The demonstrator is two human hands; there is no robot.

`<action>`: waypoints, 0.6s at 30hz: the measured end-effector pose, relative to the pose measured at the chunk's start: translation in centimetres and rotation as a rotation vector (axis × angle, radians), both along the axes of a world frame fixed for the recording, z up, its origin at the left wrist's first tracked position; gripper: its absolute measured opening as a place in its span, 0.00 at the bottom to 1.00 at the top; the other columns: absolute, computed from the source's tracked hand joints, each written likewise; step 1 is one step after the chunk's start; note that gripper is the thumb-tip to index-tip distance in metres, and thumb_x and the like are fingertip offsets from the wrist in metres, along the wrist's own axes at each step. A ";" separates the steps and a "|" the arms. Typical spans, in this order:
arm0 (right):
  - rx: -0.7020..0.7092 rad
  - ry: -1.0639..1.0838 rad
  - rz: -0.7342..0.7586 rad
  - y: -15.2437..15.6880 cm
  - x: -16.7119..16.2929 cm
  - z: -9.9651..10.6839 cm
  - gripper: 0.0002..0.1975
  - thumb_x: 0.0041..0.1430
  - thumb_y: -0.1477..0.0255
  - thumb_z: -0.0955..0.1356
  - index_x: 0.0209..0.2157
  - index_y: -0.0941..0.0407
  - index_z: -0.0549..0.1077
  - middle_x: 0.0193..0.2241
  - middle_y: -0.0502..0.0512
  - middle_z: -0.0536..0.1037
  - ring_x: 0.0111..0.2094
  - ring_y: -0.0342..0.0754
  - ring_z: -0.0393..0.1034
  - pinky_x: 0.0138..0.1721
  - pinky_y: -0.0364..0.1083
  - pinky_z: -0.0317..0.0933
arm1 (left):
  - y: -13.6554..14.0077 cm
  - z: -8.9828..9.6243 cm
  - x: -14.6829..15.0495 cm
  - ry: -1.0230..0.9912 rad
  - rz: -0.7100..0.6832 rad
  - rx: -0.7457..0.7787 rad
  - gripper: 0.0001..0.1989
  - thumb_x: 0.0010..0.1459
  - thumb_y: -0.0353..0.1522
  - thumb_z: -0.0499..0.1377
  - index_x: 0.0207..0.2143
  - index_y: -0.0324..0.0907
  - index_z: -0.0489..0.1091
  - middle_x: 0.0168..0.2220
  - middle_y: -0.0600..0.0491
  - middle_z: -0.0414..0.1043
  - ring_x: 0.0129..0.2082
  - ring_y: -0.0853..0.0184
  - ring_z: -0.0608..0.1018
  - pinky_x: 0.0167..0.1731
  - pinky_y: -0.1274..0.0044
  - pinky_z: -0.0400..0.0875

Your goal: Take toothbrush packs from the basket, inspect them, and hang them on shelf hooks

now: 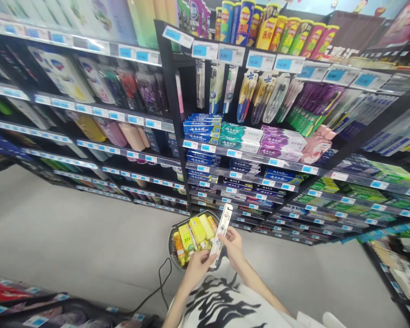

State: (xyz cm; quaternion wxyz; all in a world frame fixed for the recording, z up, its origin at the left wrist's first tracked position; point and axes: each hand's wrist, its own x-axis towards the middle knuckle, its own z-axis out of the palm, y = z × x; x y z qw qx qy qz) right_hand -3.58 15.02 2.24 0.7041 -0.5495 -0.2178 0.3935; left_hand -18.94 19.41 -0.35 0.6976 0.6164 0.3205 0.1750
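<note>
Both of my hands hold a long, narrow white toothbrush pack (221, 234) with a hook-shaped hanging cutout at its top, tilted above the basket. My left hand (198, 266) pinches its lower end between thumb and fingers. Higher up on its right edge, my right hand (233, 245) grips it with the thumb on the front. Below and to the left is a dark shopping basket (171, 243), partly hidden by the pack and my hands. Inside lie several yellow bottles (197, 230), one marked AXE, and orange-yellow packs (178, 246).
Ahead stands a shelf of toothpaste boxes (241, 136), with hanging toothbrushes (248, 98) and chip canisters (244, 23) above. Shelves of body-wash bottles (63, 75) run along the left. A black cable (160, 284) trails across the grey floor (99, 232). More shelves border the lower left and right.
</note>
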 end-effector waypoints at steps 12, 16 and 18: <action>0.031 0.041 0.092 0.2 -0.4 0.2 0.22 0.48 0.66 0.78 0.46 0.54 0.76 0.45 0.57 0.79 0.46 0.50 0.73 0.52 0.49 0.64 | 0.5 -1.6 0.0 0.086 0.015 0.138 0.25 0.61 0.51 0.54 0.34 0.37 0.75 0.28 0.49 0.77 0.28 0.61 0.79 0.30 0.74 0.72; 0.028 0.096 0.151 0.2 -0.9 0.6 0.25 0.48 0.66 0.78 0.49 0.55 0.75 0.47 0.58 0.78 0.48 0.51 0.73 0.52 0.49 0.64 | 0.5 -1.3 -0.1 0.121 0.065 0.189 0.24 0.61 0.50 0.54 0.30 0.37 0.74 0.25 0.50 0.76 0.24 0.62 0.77 0.27 0.76 0.68; 0.024 0.151 0.183 0.2 -1.1 1.1 0.25 0.51 0.63 0.77 0.49 0.55 0.74 0.46 0.59 0.79 0.46 0.52 0.73 0.49 0.50 0.66 | 0.4 -1.4 -0.1 0.114 0.072 0.190 0.24 0.61 0.49 0.54 0.28 0.37 0.72 0.23 0.51 0.74 0.22 0.64 0.75 0.26 0.77 0.66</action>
